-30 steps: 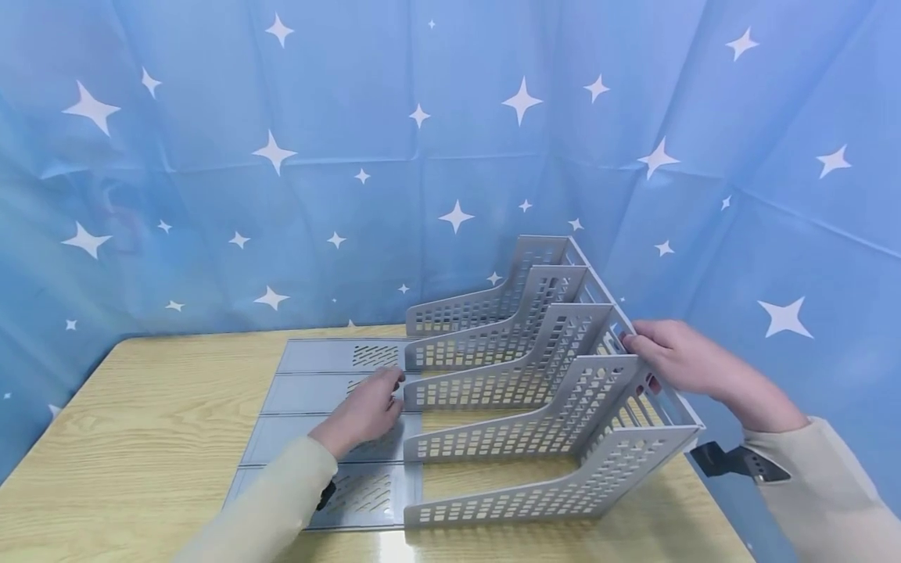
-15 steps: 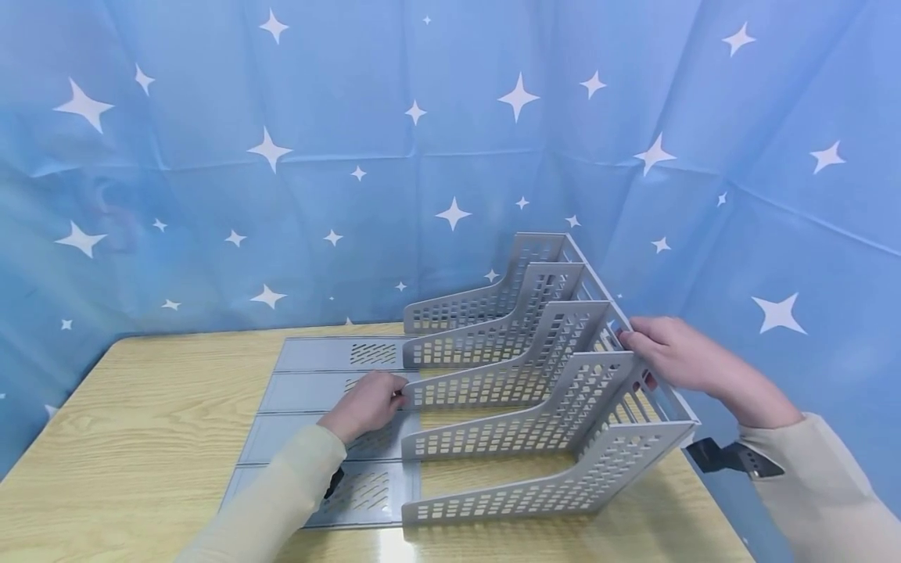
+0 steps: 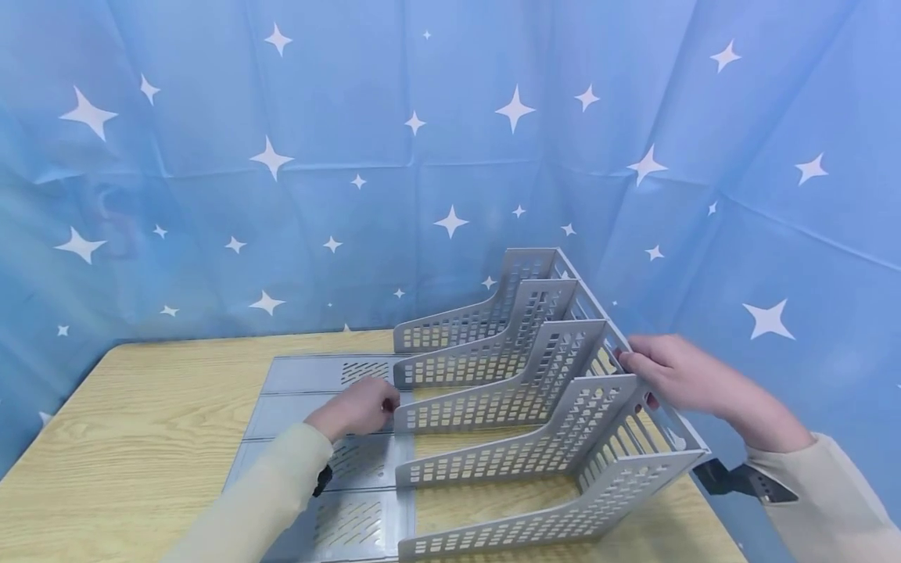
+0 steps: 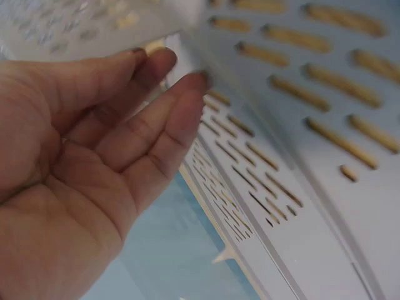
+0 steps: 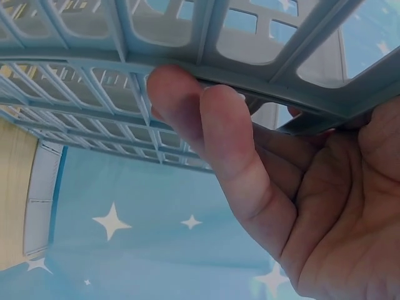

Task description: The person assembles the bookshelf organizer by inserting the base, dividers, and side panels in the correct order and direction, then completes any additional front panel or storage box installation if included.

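A grey file rack point(image 3: 486, 399) with several perforated upright dividers stands on the wooden table. Flat grey base panels point(image 3: 296, 377) with slanted slots extend from its front to the left. My left hand point(image 3: 360, 407) is over these panels, its fingertips near the front end of a middle divider point(image 3: 450, 408). In the left wrist view its fingers lie close together and bent slightly, with nothing seen between thumb and fingers; whether they touch the divider is unclear. My right hand point(image 3: 679, 371) grips the rack's slatted back frame point(image 5: 169, 69), fingers curled through an opening.
The wooden table point(image 3: 148, 438) extends to the left of the panels. A blue curtain point(image 3: 338, 102) with white stars hangs close behind and to the right. Black straps point(image 3: 746, 481) circle the wrists.
My left hand has shifted slightly farther toward the back at the divider ends. The right hand keeps its grip on the back frame. The whole head view has moved slightly.
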Available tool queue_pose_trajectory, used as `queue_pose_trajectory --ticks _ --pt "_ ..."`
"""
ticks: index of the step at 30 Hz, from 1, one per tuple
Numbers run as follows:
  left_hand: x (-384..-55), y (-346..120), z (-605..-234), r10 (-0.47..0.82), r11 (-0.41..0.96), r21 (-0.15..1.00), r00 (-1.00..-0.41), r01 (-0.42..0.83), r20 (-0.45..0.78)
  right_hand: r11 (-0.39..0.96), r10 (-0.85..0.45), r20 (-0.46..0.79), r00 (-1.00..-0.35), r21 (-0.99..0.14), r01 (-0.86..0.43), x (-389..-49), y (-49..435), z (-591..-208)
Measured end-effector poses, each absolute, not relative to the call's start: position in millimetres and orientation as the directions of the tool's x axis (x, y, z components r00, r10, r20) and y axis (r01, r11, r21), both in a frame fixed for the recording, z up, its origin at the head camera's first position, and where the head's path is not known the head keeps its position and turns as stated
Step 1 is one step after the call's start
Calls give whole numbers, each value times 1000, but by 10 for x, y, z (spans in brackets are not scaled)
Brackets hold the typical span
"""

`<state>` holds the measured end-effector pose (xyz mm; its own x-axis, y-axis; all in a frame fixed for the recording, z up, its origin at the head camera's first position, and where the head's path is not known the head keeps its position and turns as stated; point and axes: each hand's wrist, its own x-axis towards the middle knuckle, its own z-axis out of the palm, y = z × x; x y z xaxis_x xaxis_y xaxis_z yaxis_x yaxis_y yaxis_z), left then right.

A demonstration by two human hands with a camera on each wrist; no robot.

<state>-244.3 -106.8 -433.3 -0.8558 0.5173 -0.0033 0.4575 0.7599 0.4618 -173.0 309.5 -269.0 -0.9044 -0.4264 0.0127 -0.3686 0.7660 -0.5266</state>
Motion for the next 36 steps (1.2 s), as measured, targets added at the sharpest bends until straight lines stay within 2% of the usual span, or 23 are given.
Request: queue_pose_trajectory --ticks 3,6,18,27,31,36 --pt "-2556 -1070 -4323 376 813 479 -926 331 2 756 -435 18 -900 -537 -375 -1719 3097 -2701" --pt "-2668 -1050 -4363 306 828 490 -952 272 12 755 -437 20 -899 -536 -378 -1719 3094 -2703" --pt "-2802 -1068 -4526 359 793 479 -924 376 131 756 -432 10 -902 -542 -368 -1706 3075 -2707" --pt "-2787 -1058 -4530 378 823 384 -908 419 181 762 -446 26 -895 -514 -394 -1706 3081 -2683" --pt "-2770 -1073 -4488 403 825 378 -906 420 127 759 -461 39 -886 -500 -417 -1694 3084 -2668" --pt "-2795 -1173 -4340 435 820 427 -900 382 -30 747 -493 51 -869 -487 -452 -1695 3090 -2680"
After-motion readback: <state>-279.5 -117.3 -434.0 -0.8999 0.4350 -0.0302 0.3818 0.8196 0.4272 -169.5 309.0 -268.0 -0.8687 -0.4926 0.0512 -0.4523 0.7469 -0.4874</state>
